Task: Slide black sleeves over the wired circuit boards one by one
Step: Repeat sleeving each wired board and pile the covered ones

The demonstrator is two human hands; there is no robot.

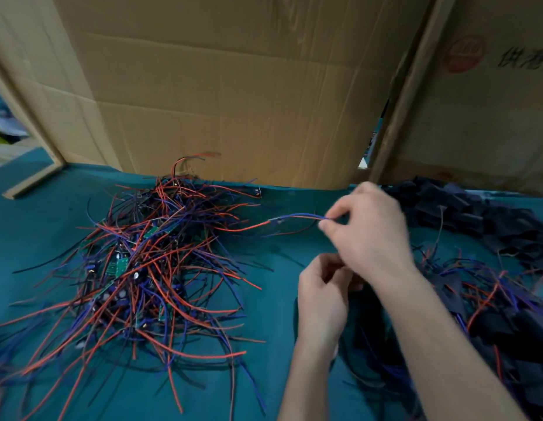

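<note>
You are mid-batch: your right hand (370,226) pinches one board's wires (297,217) just right of the big unsleeved pile (148,268), your left hand (321,296) curls on something unclear, near the black sleeves (464,208)

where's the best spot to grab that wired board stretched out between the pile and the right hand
Judging by its pose, take the wired board by its wire bundle just right of the board, coming from above. That stretch lies raised off the green cloth and free of the tangled pile, and the right hand already pinches the wire ends there.
</note>
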